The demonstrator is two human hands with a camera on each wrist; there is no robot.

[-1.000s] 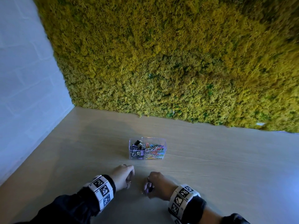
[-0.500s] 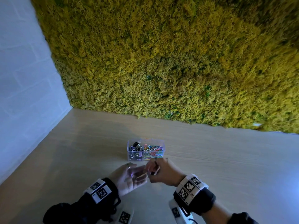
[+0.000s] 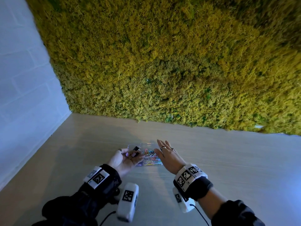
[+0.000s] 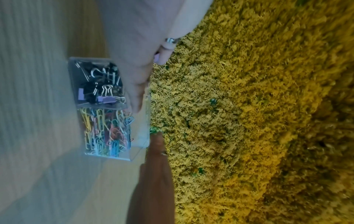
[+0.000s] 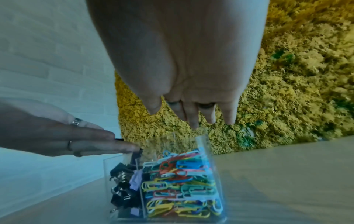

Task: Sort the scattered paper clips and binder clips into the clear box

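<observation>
The clear box (image 3: 129,146) stands on the wooden table, divided in two. Black and purple binder clips (image 4: 103,84) fill its left compartment and coloured paper clips (image 3: 151,158) fill its right one. My left hand (image 3: 128,158) hovers over the binder clip side with straight fingers (image 5: 107,145). A black binder clip (image 3: 136,148) sits at their tips; I cannot tell whether it is held. My right hand (image 3: 166,154) is spread flat above the paper clip side (image 5: 182,181), holding nothing. Its fingertips (image 5: 193,124) are just over the box rim (image 5: 203,136).
A yellow-green moss wall (image 3: 162,62) rises right behind the table (image 3: 228,160). A white brick wall (image 3: 24,79) closes off the left side. I see no loose clips on the visible tabletop around the box.
Both hands lifted from the table's near edge and moved forward over the box. Half a second ago the right fingers picked at the left palm; now the right hand is spread open.
</observation>
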